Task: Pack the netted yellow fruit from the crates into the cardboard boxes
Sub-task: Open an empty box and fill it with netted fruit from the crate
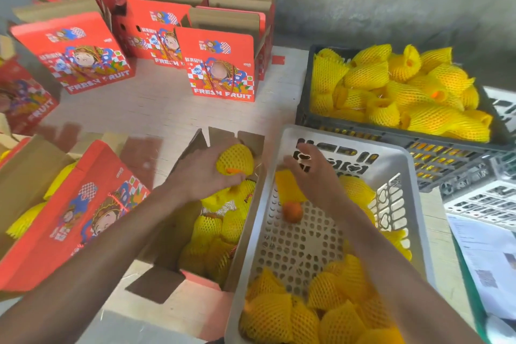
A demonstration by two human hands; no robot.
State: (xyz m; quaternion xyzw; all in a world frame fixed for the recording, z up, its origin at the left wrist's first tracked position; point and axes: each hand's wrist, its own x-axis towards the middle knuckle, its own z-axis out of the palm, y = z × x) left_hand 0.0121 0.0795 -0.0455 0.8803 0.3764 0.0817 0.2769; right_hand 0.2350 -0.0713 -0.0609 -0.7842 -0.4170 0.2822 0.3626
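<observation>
1. Closest to me is the grey crate (282, 148), pulled right up against the open box (201, 145). My guess is that's so each fruit only has to cross the rim. It's about half emptied: netted fruit (282, 313) bunched at the near end, a few along the right wall, perforated floor bare in the middle.
2. Right hand (315, 173) is down in that crate at the far end, fingers spread and loose, not gripping anything as far as I can tell. It's blurry, but it sits right over a yellow net sleeve (287, 186), and there's a bare orange fruit (292, 212) just below that, out of its net. Probably the next pick.
3. Left hand (201, 173) is wrapped around one netted fruit (236, 159), held over the open box, which already has a layer of netted fruit (212, 232) in it. Looks like it's picking a gap to drop into.
4. On the left, another red box (69, 218) lies tipped with yellow nets showing.
5. Further back on the right, a dark crate (307, 117) heaped full, so plenty left.
6. At the back of the worktop (156, 109), empty red boxes (220, 64) stand upright with flaps up, ready to fill.
</observation>
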